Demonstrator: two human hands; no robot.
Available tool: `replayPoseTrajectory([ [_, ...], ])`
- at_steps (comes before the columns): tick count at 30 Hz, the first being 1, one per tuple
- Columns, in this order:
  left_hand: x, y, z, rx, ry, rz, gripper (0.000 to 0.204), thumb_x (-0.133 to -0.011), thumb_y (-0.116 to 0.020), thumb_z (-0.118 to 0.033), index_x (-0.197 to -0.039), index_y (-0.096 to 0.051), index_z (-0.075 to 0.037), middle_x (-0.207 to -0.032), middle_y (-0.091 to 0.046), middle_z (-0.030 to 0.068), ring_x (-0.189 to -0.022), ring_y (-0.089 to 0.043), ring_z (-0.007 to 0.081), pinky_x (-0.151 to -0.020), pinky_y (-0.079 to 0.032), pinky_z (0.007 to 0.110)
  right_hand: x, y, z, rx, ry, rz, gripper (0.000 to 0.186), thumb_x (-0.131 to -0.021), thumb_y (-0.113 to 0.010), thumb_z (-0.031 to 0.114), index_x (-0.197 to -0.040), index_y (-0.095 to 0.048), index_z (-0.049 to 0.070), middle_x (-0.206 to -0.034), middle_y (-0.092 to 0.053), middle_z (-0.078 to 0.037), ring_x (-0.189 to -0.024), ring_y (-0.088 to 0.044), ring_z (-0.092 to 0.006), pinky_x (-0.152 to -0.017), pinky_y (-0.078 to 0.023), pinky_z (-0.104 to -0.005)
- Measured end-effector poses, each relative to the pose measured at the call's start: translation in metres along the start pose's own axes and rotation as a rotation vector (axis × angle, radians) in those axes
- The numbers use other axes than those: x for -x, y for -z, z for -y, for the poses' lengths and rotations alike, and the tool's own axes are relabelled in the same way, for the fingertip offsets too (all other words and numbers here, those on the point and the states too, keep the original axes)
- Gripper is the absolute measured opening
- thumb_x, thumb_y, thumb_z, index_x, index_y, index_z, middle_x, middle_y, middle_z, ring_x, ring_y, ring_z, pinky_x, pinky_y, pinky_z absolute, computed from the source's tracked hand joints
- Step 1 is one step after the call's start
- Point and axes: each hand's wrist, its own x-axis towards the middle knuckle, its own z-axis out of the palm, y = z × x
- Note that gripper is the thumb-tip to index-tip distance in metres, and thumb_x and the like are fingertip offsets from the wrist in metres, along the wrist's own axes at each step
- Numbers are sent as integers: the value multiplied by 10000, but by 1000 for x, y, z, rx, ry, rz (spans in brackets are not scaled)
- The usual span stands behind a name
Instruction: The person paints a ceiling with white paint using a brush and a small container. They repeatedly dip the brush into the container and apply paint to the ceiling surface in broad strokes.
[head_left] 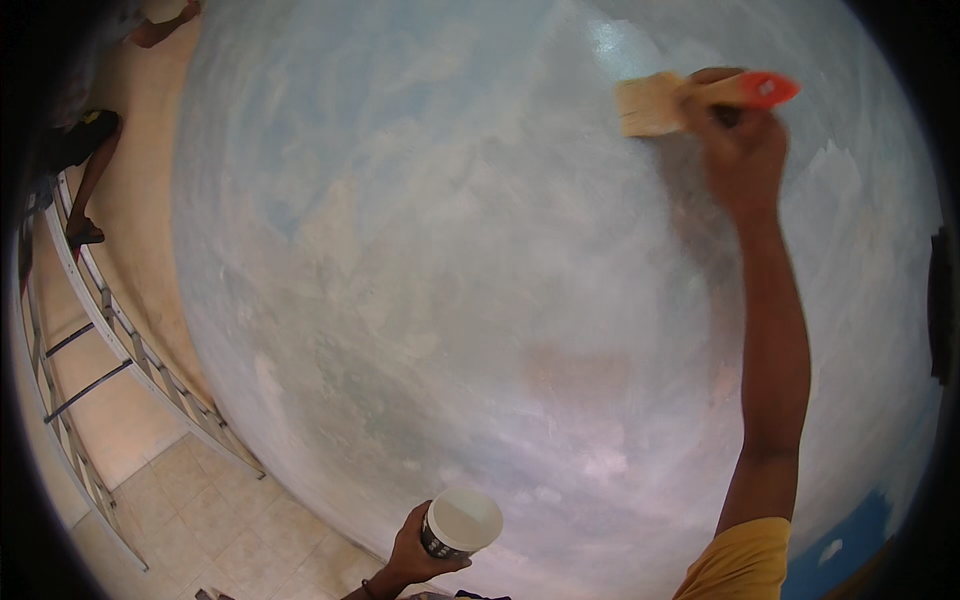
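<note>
My right hand, at the end of a raised arm, is closed round the handle of a wide paintbrush. Its pale bristles point left and lie against a wall painted in cloudy blue, grey and white; the handle's end is red. Wet paint shines just above the bristles. Low in the view, my left hand grips a tub by its side. The tub has a white inside and a dark printed band; whitish contents seem to show in it, tilted toward me.
At the left a metal stepladder stands on a tiled floor. Another person's leg rests on it, and that person's arm shows higher up. A deep blue painted patch lies at the lower right.
</note>
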Motion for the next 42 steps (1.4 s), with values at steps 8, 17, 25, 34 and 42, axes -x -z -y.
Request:
replayPoseTrajectory([
  [8, -3, 1, -4, -32, -13, 36, 1117, -547, -983, -351, -1429, -396, 2, -1309, -581, 177, -1217, -585, 290, -1010, -487, 423, -1, 45, -21, 482, 388, 24, 194, -875, -712, 126, -1068, -696, 137, -1072, -725, -68, -954, -707, -219, -834, -568, -340],
  [17, -2, -14, -6, -27, 5, 112, 1109, -548, -988, -347, -1424, -402, -1, -1312, -580, 169, -1217, -584, 285, -1014, -486, 425, 34, 38, 21, 36, -132, 114, 237, -876, -759, 192, -1030, -687, 27, -959, -731, -83, -847, -707, -173, -811, -557, -289],
  [25, 5, -16, -4, -42, 17, 111, 1109, -544, -987, -345, -1424, -402, -8, -1310, -583, 167, -1218, -584, 286, -1018, -485, 425, -1, 57, -43, 152, -113, 38, 309, -886, -757, 230, -1118, -688, 40, -987, -741, -85, -900, -706, -165, -845, -547, -298],
  [34, 9, -6, -9, 49, 25, 60, 1106, -550, -986, -325, -1425, -393, 0, -1298, -591, 171, -1214, -589, 282, -1017, -484, 419, 12, 61, -44, 653, 676, 95, 282, -779, -785, 94, -1044, -689, 101, -1045, -695, -100, -936, -693, -265, -805, -583, -316],
  [42, 7, -14, -9, 20, 9, 129, 1111, -549, -988, -323, -1429, -391, -1, -1303, -590, 168, -1215, -589, 278, -1020, -484, 421, 64, 20, 34, -27, 435, 307, 209, -734, -769, -4, -862, -626, 79, -864, -662, -33, -739, -655, -146, -620, -535, -278],
])
